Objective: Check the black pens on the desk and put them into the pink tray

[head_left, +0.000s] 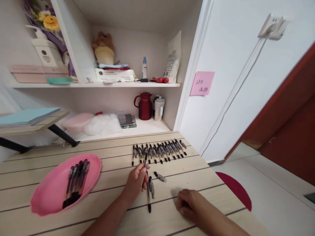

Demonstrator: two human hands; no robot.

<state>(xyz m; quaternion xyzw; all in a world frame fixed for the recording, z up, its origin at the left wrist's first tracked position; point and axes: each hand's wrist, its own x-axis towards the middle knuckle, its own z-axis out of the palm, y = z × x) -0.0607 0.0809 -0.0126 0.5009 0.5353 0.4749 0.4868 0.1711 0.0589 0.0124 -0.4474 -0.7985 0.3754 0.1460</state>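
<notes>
Pink tray (pixel 46 196) with pens sits left. Head view: left hand (pixel 136 181) clamped on 1 pen (pixel 145 159), just short of the pen row (pixel 158 150). Right hand (pixel 189 204) rests on the table (pixel 36 157), blurred, so I can't tell its grip. Looks like row-laying; next calls for parallel alignment.

White shelves (pixel 98 84), wood table (pixel 110 156), red door (pixel 290 131).

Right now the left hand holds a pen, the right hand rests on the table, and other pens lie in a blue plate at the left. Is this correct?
No: the head view shows the plate is pink, not blue. The rest stands: the left hand holds a pen, the right hand rests on the table, and other pens lie in the plate at the left.
</notes>
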